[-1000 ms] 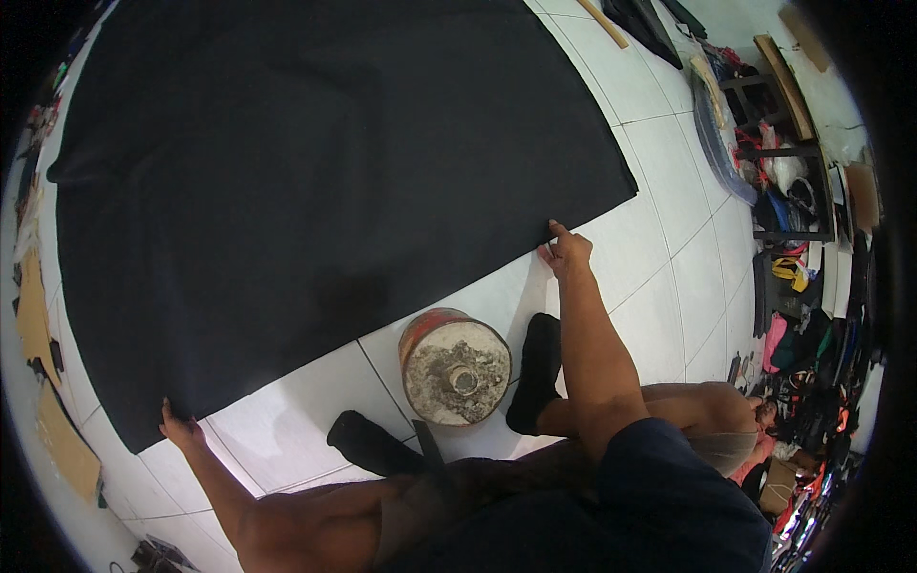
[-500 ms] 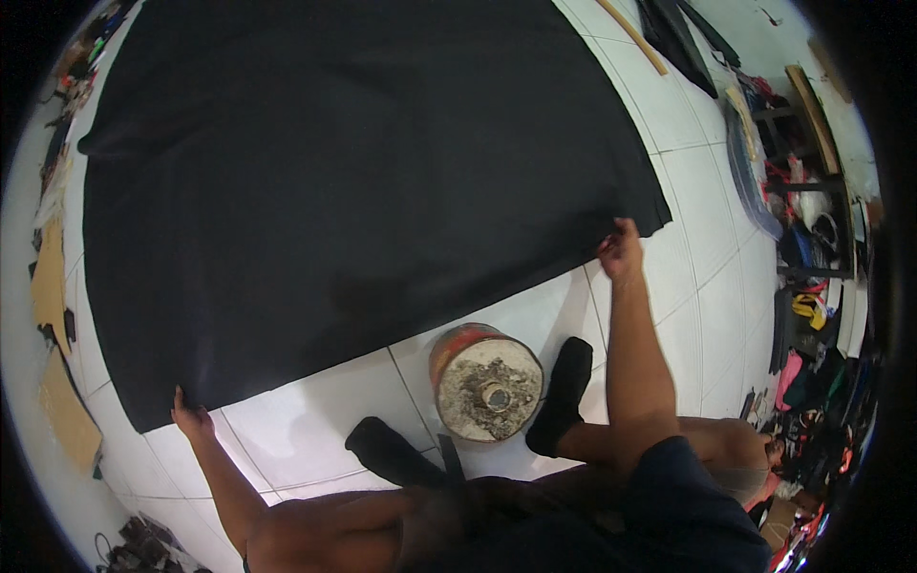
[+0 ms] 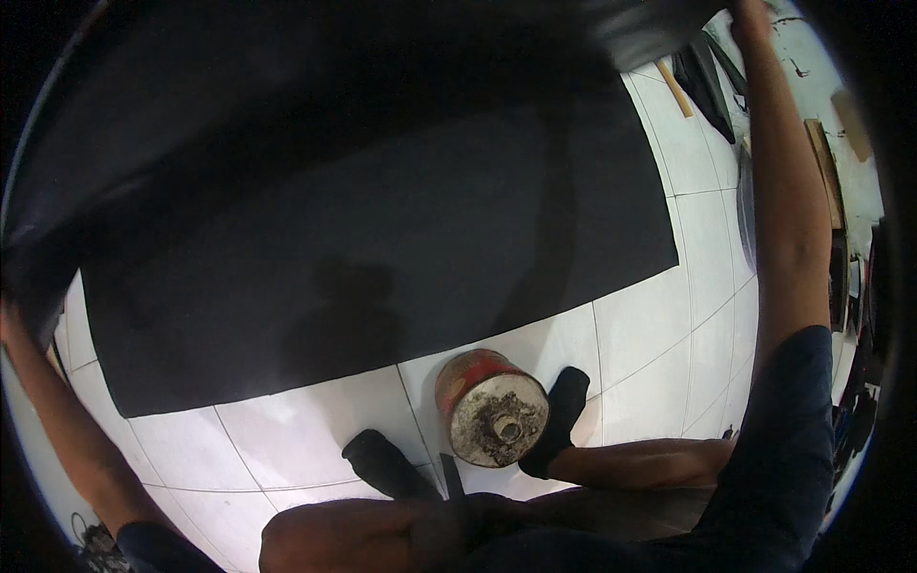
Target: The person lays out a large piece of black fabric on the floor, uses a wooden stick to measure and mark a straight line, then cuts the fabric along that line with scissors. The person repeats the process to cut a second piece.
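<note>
A large sheet of black material, perhaps leatherette or cloth, is lifted by both my hands, and its raised layer point(image 3: 239, 57) spans the top of the view. My left hand point(image 3: 8, 323) grips it at the far left, partly cut off by the picture's rim. At the upper right my right hand point(image 3: 751, 24) holds its other end, the fingertips cut off or hidden. Beneath the raised part, a flat black layer point(image 3: 430, 229) lies on the floor, its straight near edge towards me. My shadow falls on it.
Between my dark-socked feet stands a red, round tin point(image 3: 497, 415) with a crusted pale top and a ring at its middle. White floor tiles point(image 3: 306, 430) lie around. A wooden strip point(image 3: 674, 89) and black folded material point(image 3: 704, 86) are at the upper right, near wall clutter.
Both hands have risen and moved outward and away from me, lifting the sheet's near edge up and over. Another black layer now shows underneath. My arms are stretched wider.
</note>
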The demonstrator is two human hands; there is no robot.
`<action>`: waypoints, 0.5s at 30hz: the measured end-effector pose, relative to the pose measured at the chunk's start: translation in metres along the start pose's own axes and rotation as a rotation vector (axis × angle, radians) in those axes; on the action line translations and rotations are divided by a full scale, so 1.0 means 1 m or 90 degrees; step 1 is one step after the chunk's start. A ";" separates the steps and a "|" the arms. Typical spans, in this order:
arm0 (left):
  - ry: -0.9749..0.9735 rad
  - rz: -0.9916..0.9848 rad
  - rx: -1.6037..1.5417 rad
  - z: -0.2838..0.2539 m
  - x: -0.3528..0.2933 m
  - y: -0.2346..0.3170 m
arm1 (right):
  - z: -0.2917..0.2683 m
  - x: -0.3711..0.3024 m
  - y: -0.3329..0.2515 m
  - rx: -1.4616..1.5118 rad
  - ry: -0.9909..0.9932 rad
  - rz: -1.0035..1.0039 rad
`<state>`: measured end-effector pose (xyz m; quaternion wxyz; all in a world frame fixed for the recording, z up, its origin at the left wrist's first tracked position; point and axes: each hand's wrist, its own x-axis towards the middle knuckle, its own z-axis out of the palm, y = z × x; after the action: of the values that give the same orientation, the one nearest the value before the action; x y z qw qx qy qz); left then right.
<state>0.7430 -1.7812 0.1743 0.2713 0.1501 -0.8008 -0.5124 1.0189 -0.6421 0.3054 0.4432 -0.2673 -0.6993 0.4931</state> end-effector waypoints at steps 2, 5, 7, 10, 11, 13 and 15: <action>0.046 0.136 0.290 -0.053 0.030 0.036 | -0.028 -0.025 0.018 0.064 0.039 -0.009; 0.113 0.457 1.020 -0.066 0.016 0.033 | -0.090 -0.078 0.138 -0.112 0.089 0.096; -0.165 0.115 0.347 0.047 -0.129 -0.111 | -0.152 -0.105 0.197 -0.573 0.028 0.019; -0.028 -0.504 -0.149 0.101 -0.276 -0.179 | -0.190 -0.198 0.253 -0.374 0.033 0.376; -0.003 -0.461 -0.130 0.018 -0.254 -0.171 | -0.117 -0.262 0.259 -0.075 0.135 0.467; -0.032 -0.430 -0.129 -0.028 -0.253 -0.174 | -0.118 -0.295 0.252 -0.095 0.121 0.517; -0.015 -0.507 -0.060 -0.004 -0.284 -0.174 | -0.144 -0.312 0.235 -0.169 0.132 0.523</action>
<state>0.9683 -1.7115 -0.0612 0.0484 0.4303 -0.6587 -0.6154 1.2763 -0.7431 -0.0063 0.2400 -0.6258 -0.5441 0.5048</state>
